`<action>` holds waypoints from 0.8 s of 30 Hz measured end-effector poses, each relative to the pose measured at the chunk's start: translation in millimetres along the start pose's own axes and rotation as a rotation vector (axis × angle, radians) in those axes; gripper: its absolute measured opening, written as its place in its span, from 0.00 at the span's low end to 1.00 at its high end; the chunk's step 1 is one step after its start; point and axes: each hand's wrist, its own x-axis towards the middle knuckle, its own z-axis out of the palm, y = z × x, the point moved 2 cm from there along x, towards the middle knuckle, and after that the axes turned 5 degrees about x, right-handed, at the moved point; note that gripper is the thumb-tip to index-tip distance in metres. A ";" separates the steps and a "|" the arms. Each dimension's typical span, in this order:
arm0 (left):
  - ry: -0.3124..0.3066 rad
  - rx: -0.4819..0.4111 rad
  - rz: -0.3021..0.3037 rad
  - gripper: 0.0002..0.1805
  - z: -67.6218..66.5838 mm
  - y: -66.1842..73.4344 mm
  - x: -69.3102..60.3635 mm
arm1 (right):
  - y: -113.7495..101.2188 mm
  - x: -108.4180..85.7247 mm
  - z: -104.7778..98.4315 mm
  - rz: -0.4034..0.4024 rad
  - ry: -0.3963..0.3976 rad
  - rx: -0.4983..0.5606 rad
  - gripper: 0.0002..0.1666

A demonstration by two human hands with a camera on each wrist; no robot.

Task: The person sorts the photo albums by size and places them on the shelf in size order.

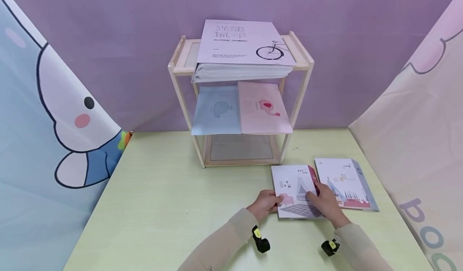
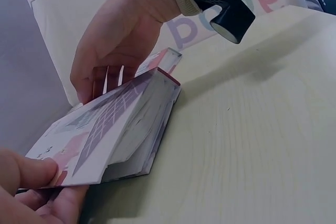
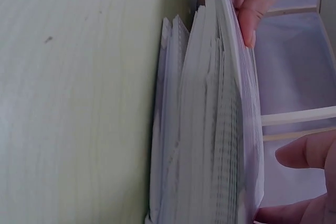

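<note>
Right, here's the white book (image 1: 293,186), low over the table (image 1: 162,202) on the right of centre, its cover showing a grey tent, a pink armchair and a checked rug, with a red spine down the right side. It's thick and rectangular: smooth, stiff covers, and between them pale pages with uneven edges, slightly fanned, as both wrist views show. The left hand (image 1: 265,203) pinches the left edge, thumb on the cover and fingers beneath, and that edge sits raised off the wood-grained tabletop. Over on the spine side, the right hand (image 1: 327,202) has its fingers curled round the edge, its thumb over the cover but lifted clear of it. So the book lies between the two hands. Just beyond the right hand rests a second book (image 1: 347,180), grey-spined and flat. Farther back stands a pale wooden rack (image 1: 242,163), holding a bicycle-covered book (image 1: 238,48) on top and a blue booklet (image 1: 213,122) beside a pink booklet (image 1: 265,122) below.
</note>
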 end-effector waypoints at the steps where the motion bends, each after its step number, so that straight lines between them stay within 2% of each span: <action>1: 0.002 -0.001 -0.002 0.08 -0.2 -0.4 -0.1 | 0.4 0.0 -0.5 -0.001 -0.001 0.005 0.34; 6: 0.012 -0.002 -0.017 0.08 -1.9 -2.0 0.3 | 4.4 1.3 -2.8 0.033 -0.039 0.058 0.38; 10: 0.007 -0.016 -0.024 0.07 -5.0 -1.1 -2.2 | 8.3 2.7 -3.9 0.113 -0.087 0.078 0.39; 14: -0.007 -0.042 0.002 0.06 -8.4 -1.6 -3.5 | 8.9 2.9 -6.0 0.185 -0.112 0.100 0.40; 19: -0.016 -0.103 -0.013 0.09 -12.0 -5.9 1.6 | 7.3 1.4 -7.7 0.202 -0.128 0.108 0.44; 24: -0.030 -0.129 -0.017 0.11 -16.2 -6.4 1.7 | 8.7 1.3 -7.8 0.257 -0.176 0.176 0.50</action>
